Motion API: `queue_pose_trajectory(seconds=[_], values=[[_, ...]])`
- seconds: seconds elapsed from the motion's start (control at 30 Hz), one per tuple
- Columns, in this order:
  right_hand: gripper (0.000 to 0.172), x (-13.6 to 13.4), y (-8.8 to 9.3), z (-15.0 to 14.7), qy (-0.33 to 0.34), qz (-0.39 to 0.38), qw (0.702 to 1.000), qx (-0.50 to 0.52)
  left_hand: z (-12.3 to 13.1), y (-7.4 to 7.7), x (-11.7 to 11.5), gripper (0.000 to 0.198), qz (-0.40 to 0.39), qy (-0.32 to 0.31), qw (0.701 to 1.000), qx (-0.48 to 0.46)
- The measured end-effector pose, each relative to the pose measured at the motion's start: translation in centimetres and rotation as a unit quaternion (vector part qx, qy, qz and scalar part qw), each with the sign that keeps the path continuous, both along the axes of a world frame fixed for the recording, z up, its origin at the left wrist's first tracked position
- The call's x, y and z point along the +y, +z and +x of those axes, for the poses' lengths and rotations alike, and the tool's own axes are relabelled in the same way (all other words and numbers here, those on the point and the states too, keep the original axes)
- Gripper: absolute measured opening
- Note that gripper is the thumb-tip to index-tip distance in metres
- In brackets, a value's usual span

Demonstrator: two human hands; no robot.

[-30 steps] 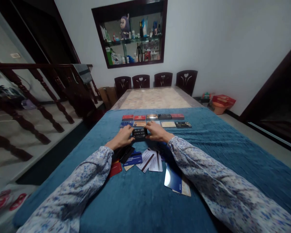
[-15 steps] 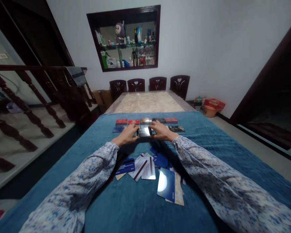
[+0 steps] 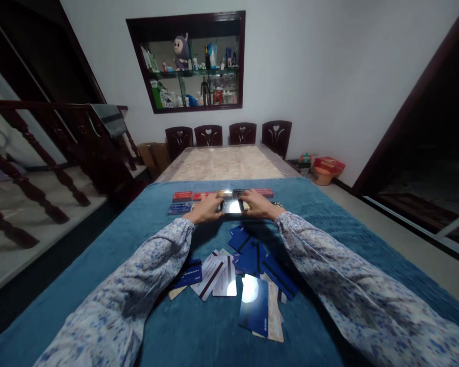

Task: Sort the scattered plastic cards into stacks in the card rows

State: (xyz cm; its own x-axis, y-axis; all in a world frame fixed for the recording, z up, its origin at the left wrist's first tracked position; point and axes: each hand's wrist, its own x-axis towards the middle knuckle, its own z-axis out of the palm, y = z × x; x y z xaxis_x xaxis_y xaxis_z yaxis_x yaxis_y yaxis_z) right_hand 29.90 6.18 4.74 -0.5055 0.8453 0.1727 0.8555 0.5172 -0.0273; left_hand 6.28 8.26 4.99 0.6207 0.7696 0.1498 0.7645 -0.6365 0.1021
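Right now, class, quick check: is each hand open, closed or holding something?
Left hand: closed, holding the left end of the card stack.
Right hand: closed, holding the right end of the same card stack.

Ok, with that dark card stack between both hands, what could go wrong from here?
1. The left hand and right hand hold the dark card stack from opposite sides; uneven pressure might let cards slip.
2. Both hands partly hide the rows of card stacks, so a neighbouring stack could get nudged unseen.
3. The left sleeve partly covers the loose blue card in view; it might drag it.
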Motion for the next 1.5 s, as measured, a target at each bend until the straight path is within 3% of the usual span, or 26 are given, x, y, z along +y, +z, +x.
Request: queue_pose_trajectory(seconds=[0.27, 0.7, 1.17, 1.5], values=[[0.033, 1.7, 0.1, 1.6, -0.011, -0.01, 1.0, -0.009, 2.1, 0.5, 1.5, 0.047, 0.001, -0.004, 0.999, 0.053], [0.045, 5.2, 0.5, 4.2, -0.049, -0.033, 0.998, -0.018, 5.8, 1.4, 4.6, 0.04, 0.005, 0.009, 0.994, 0.105], [0.05, 8.6, 0.5, 4.8, -0.108, -0.056, 0.991, -0.05, 7.7, 1.1, 8.4, 0.04, -0.003, 0.03, 0.994, 0.103], [0.053, 9.9, 0.3, 4.7, -0.127, -0.097, 0.986, -0.046, 8.5, 0.7, 9.4, 0.044, -0.031, 0.043, 0.991, 0.12]])
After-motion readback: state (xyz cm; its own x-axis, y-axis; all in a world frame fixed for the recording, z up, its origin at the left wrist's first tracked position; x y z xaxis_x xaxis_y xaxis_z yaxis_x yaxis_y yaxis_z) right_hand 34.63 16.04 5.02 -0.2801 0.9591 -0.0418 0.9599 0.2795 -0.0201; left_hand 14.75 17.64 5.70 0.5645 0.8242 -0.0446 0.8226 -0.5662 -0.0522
